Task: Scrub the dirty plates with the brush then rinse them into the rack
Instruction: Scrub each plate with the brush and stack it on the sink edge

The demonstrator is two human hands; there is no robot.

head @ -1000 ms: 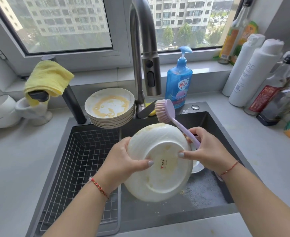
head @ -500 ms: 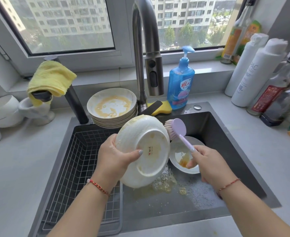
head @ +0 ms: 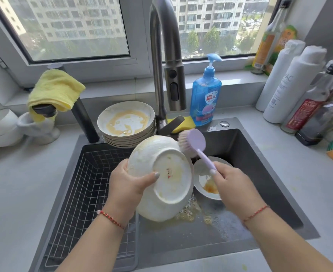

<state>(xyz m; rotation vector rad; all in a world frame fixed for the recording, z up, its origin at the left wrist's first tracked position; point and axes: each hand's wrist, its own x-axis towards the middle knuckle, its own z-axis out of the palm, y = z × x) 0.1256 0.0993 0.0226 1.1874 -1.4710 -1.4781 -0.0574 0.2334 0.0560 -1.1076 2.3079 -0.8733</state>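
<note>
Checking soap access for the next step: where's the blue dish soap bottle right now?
In the head view, the blue dish soap bottle stands on the counter behind the sink, just right of the faucet, with the yellow sponge at its base.

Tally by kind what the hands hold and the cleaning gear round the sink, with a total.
Plate: 1, in the left hand
Brush: 1, in the right hand
Sponge: 1
Soap bottle: 1
Yellow cloth: 1
Total: 5
</note>
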